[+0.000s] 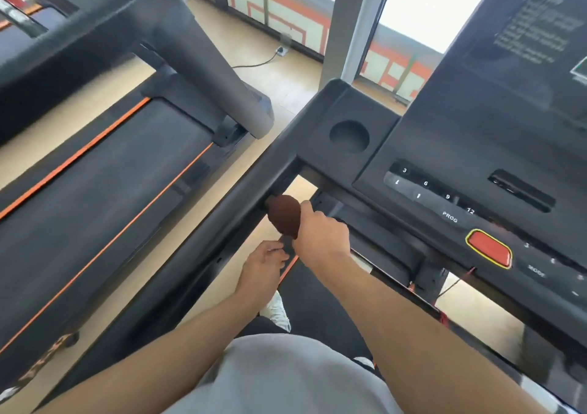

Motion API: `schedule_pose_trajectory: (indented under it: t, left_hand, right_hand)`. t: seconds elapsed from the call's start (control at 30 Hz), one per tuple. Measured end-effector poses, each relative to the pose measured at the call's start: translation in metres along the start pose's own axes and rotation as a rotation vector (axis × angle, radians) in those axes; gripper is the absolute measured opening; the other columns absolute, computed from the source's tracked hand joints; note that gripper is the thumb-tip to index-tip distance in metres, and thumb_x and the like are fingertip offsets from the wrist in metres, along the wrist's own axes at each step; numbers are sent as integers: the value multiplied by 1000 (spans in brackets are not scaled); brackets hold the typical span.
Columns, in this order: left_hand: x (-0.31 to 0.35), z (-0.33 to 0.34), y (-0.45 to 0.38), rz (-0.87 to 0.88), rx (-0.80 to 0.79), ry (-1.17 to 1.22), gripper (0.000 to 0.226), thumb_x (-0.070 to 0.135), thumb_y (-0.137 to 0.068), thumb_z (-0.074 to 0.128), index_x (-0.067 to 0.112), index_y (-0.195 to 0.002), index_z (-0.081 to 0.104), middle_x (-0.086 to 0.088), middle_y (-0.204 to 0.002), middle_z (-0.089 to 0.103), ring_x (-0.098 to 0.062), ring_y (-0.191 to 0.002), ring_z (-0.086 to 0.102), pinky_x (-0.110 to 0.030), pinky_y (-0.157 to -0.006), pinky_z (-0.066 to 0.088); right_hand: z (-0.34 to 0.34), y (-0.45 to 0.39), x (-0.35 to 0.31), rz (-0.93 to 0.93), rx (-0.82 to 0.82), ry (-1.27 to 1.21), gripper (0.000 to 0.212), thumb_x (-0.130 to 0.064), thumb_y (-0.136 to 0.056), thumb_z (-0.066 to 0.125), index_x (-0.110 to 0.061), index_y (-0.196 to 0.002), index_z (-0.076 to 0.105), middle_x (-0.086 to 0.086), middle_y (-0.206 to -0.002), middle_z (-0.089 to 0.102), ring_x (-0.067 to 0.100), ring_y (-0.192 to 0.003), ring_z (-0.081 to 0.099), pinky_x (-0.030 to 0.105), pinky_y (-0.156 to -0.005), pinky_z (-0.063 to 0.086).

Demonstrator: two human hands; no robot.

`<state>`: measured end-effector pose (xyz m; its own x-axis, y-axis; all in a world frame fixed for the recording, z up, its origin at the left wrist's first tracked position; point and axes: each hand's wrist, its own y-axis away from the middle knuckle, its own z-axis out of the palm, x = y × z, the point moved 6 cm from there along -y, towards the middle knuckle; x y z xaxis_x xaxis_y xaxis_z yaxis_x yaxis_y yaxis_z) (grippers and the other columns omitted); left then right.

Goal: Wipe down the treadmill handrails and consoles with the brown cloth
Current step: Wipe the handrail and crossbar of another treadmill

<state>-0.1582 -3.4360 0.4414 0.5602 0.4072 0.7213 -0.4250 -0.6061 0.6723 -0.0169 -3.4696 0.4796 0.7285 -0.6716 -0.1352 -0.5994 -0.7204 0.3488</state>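
Observation:
My right hand (320, 239) is shut on the bunched brown cloth (283, 215), pressing it against the inner side of the black left handrail (222, 223), close to where the rail meets the console. Just below it, my left hand (262, 269) hangs beside the rail with its fingers curled loosely; I cannot tell if it touches the rail. The black console (460, 165) spreads to the right, with a round cup holder (349, 136), number keys and a red stop button (489, 248).
A second treadmill (104, 172) with orange belt stripes stands to the left, its grey upright (222, 73) leaning over it. Beige floor shows between the machines. A power cable and socket (281, 50) lie by the window wall. My shoe (278, 310) rests on the belt.

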Motion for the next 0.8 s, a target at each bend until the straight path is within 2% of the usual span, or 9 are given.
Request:
schedule_pose_trajectory:
  t: [0.07, 0.2, 0.3, 0.37, 0.43, 0.5, 0.57, 0.63, 0.8]
  left_hand:
    - [-1, 5, 1, 3, 0, -21, 22, 11, -98, 51, 16, -115, 65, -5, -109, 71, -21, -102, 66, -22, -80, 47]
    - [-5, 25, 8, 16, -35, -88, 22, 24, -95, 55, 23, -115, 64, -1, -110, 72, -20, -105, 66, -30, -88, 51]
    - [-8, 46, 15, 37, -51, -131, 13, 16, -97, 57, 25, -103, 65, -3, -107, 73, -22, -103, 68, -37, -91, 50]
    - [-11, 63, 22, 36, -67, -154, 12, 19, -95, 61, 29, -98, 66, -3, -103, 74, -23, -100, 69, -39, -90, 52]
    - [-15, 81, 32, 50, -88, -176, 9, 26, -94, 64, 30, -100, 68, 0, -101, 74, -20, -98, 70, -35, -87, 52]
    - [-17, 100, 46, 98, -98, -191, 12, 33, -96, 63, 28, -106, 68, 7, -100, 73, -13, -99, 68, -26, -82, 49]
    - [-18, 114, 63, 153, -87, -171, 17, 38, -97, 62, 29, -112, 65, 15, -101, 71, -7, -101, 66, -21, -83, 46]
    - [-20, 124, 84, 203, -76, -97, 18, 39, -97, 63, 31, -113, 65, 16, -104, 73, -4, -105, 67, -24, -92, 47]
    - [-7, 147, 153, 421, -136, -9, 14, 34, -100, 58, 29, -103, 71, 16, -97, 75, 1, -97, 68, -11, -82, 49]
  right_hand:
    - [2, 11, 10, -28, 42, 34, 38, -18, -91, 65, -17, -120, 41, 6, -105, 66, 32, -90, 69, 35, -62, 37]
    - [9, 39, 58, 15, -19, -19, 44, -31, -86, 66, -20, -121, 43, 3, -102, 69, 31, -88, 70, 35, -62, 42]
    - [14, 72, 108, 72, -110, -26, 46, -37, -80, 65, -23, -118, 43, 1, -97, 70, 31, -88, 71, 35, -65, 46]
    - [15, 98, 138, 102, -91, 35, 44, -41, -81, 66, -25, -115, 43, -1, -100, 69, 29, -92, 71, 37, -68, 48]
    - [18, 117, 149, 87, -3, 113, 49, -40, -85, 69, -25, -125, 45, -2, -109, 67, 25, -99, 69, 38, -74, 51]
    - [25, 130, 147, 51, 96, 119, 67, -33, -85, 74, -20, -144, 43, 1, -119, 65, 24, -107, 67, 37, -84, 53]
    - [22, 143, 144, -12, 185, 0, 77, -24, -81, 79, -16, -150, 46, 4, -135, 64, 26, -119, 64, 40, -96, 53]
    - [8, 162, 150, -80, 258, -201, 70, -12, -81, 76, -18, -147, 54, 3, -145, 60, 25, -131, 59, 39, -104, 49]
    - [-8, 223, 165, -202, 95, -606, 63, -10, -89, 63, -39, -144, 50, -18, -138, 61, 10, -129, 55, 30, -104, 47]
